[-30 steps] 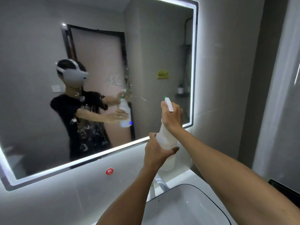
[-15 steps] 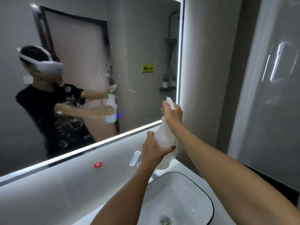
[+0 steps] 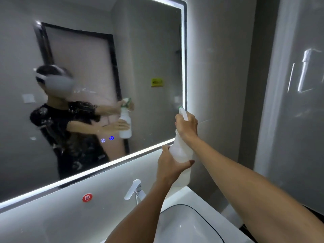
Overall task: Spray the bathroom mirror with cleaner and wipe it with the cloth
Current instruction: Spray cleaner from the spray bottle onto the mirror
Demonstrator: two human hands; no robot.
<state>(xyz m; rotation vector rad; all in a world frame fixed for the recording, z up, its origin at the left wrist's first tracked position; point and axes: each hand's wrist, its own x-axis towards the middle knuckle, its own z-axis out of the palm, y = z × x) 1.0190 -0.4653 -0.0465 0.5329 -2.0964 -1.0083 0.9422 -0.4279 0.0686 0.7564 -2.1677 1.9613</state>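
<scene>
We grip the spray bottle two-handed: right hand on the trigger, left hand steadying the body, nozzle facing the mirror.

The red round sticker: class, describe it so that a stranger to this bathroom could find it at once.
Start at the big lit mirror on the wall. Drop below its glowing bottom edge to the white wall panel, left of the chrome tap. The red round sticker sits there, the only red mark on that panel, bearing a white character.
</scene>
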